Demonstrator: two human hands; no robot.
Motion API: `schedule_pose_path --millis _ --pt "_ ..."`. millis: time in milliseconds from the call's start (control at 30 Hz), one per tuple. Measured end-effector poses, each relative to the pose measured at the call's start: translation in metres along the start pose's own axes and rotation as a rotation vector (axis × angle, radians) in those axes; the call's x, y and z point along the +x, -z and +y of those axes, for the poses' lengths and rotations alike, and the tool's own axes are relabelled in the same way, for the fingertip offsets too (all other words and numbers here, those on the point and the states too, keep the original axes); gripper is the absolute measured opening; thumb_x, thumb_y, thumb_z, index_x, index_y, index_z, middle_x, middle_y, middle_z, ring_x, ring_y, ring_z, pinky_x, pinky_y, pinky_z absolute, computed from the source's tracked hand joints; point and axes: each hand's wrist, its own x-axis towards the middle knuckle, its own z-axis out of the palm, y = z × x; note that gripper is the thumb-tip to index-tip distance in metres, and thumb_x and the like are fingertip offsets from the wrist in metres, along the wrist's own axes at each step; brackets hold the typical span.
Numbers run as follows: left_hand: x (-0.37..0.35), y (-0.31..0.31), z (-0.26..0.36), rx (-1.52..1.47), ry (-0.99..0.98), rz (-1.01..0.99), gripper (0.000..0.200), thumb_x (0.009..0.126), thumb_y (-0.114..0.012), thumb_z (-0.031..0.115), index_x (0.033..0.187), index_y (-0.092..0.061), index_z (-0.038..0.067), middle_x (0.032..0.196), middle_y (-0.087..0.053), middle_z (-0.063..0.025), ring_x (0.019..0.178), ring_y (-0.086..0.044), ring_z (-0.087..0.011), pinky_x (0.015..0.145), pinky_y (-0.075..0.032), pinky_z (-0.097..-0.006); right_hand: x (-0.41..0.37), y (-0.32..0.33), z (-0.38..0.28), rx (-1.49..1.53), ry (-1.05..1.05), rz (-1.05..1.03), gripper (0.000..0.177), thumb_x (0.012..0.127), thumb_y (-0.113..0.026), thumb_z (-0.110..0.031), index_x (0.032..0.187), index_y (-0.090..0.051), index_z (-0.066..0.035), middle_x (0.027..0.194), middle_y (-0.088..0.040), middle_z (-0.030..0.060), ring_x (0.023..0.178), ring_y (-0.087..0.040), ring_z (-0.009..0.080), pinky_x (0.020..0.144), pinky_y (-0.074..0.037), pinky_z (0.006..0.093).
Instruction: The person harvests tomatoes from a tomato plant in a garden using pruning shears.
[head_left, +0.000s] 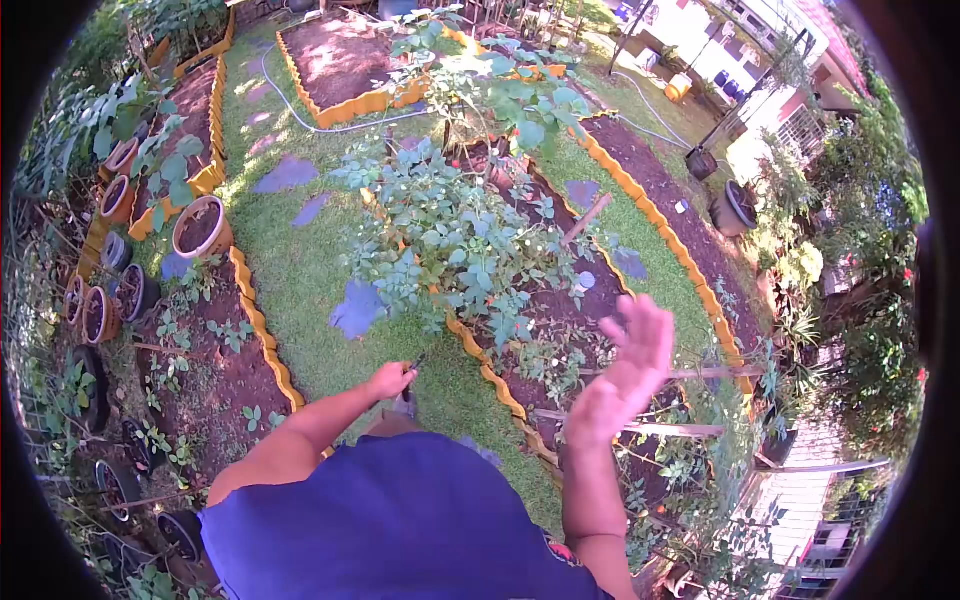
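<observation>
My left hand (pixel 390 381) is closed round a small dark hand tool (pixel 415 364), held low over the grass path in front of me. Only its dark tip sticks out past my fingers, so I cannot make out its exact kind. My right hand (pixel 632 375) is raised at the right, fingers apart and slightly blurred, with nothing in it. Below and behind that hand lies a planted bed with wooden stakes (pixel 670 430). Ahead, between my two hands, a large leafy bush (pixel 460 240) with broad green leaves leans over the path.
Wavy yellow edging (pixel 262 330) borders the soil beds on both sides of the grass (pixel 300 255). Flat grey stepping stones (pixel 358 308) lie along it. Clay pots (pixel 202 227) stand at the left. A pale hose (pixel 290 105) curves across the path farther off.
</observation>
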Motion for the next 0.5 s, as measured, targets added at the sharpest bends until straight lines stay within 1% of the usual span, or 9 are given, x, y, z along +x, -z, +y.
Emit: schedule_pose_path --millis 33,67,133,200,233,267,333,433,500 --pt "-0.007 0.004 -0.025 0.114 0.034 -0.009 0.037 0.097 -0.057 0.039 0.106 -0.068 0.005 0.088 -0.071 -0.0211 0.082 -0.071 -0.0377 0.076 -0.057 -0.0509 0.028 0.014 -0.039 0.055 0.213 0.140 0.098 0.094 -0.051 -0.073 0.158 -0.027 -0.002 0.155 -0.040 0.0265 0.139 -0.046 0.0397 0.110 -0.044 0.0491" --pt "-0.019 0.010 -0.046 0.228 0.070 -0.018 0.038 0.095 -0.057 0.040 0.107 -0.068 0.005 0.090 -0.071 -0.0236 0.085 -0.070 -0.0426 0.082 -0.056 -0.0533 0.045 0.030 -0.079 0.344 0.491 0.233 0.101 0.092 -0.046 -0.079 0.158 -0.027 -0.006 0.158 -0.035 0.0276 0.141 -0.041 0.0432 0.114 -0.038 0.0575" --pt "-0.047 0.020 -0.087 0.335 0.188 -0.052 0.038 0.094 -0.057 0.039 0.106 -0.069 0.005 0.088 -0.072 -0.0234 0.088 -0.071 -0.0436 0.084 -0.055 -0.0539 0.065 0.059 -0.160 0.346 0.852 0.326 0.084 0.097 -0.043 -0.068 0.156 -0.033 -0.009 0.160 -0.033 0.0229 0.146 -0.033 0.0404 0.120 -0.022 0.0655" --pt "-0.082 0.025 -0.120 0.284 0.394 -0.056 0.038 0.093 -0.057 0.037 0.104 -0.069 0.003 0.089 -0.073 -0.0232 0.091 -0.072 -0.0408 0.085 -0.057 -0.0523 0.067 0.060 -0.211 0.002 1.081 0.619 0.065 0.106 -0.037 -0.052 0.156 -0.033 -0.010 0.160 -0.036 0.0121 0.153 -0.024 0.0299 0.123 -0.012 0.0624" --pt "-0.102 0.025 -0.122 0.197 0.540 -0.019 0.038 0.094 -0.055 0.033 0.109 -0.069 0.002 0.096 -0.073 -0.0237 0.090 -0.073 -0.0390 0.084 -0.058 -0.0501 0.065 0.066 -0.227 0.018 1.126 0.578 0.065 0.105 -0.037 -0.052 0.155 -0.034 -0.010 0.160 -0.036 0.0125 0.153 -0.025 0.0304 0.123 -0.012 0.0627" --pt "-0.126 0.026 -0.125 0.115 0.690 0.017 0.038 0.094 -0.053 0.030 0.115 -0.069 0.001 0.104 -0.074 -0.0241 0.089 -0.075 -0.0372 0.084 -0.060 -0.0480 0.059 0.077 -0.238 0.102 1.120 0.453 0.066 0.105 -0.037 -0.053 0.155 -0.034 -0.010 0.160 -0.036 0.0129 0.152 -0.025 0.0308 0.123 -0.012 0.0629" --pt "-0.157 0.012 -0.144 0.146 0.698 -0.077 0.041 0.096 -0.054 0.031 0.115 -0.068 -0.003 0.101 -0.074 -0.0248 0.080 -0.075 -0.0342 0.076 -0.062 -0.0458 0.047 0.103 -0.249 0.293 1.009 0.198 0.067 0.105 -0.038 -0.053 0.155 -0.034 -0.010 0.160 -0.036 0.0136 0.152 -0.026 0.0316 0.123 -0.013 0.0634" --pt "-0.196 -0.014 -0.128 0.136 0.776 -0.077 0.045 0.098 -0.055 0.033 0.115 -0.066 -0.007 0.097 -0.074 -0.0254 0.071 -0.075 -0.0317 0.068 -0.063 -0.0437 0.033 0.130 -0.250 0.377 0.862 0.054 0.068 0.104 -0.038 -0.054 0.155 -0.034 -0.010 0.160 -0.035 0.0148 0.151 -0.026 0.0329 0.123 -0.013 0.0641" --pt "-0.203 -0.031 -0.109 0.057 0.771 -0.077 0.047 0.098 -0.056 0.035 0.117 -0.066 -0.007 0.097 -0.074 -0.0247 0.077 -0.075 -0.0344 0.074 -0.062 -0.0441 0.025 0.139 -0.245 0.399 0.790 -0.003 0.069 0.103 -0.039 -0.055 0.155 -0.034 -0.010 0.160 -0.035 0.0156 0.151 -0.027 0.0337 0.122 -0.014 0.0646"
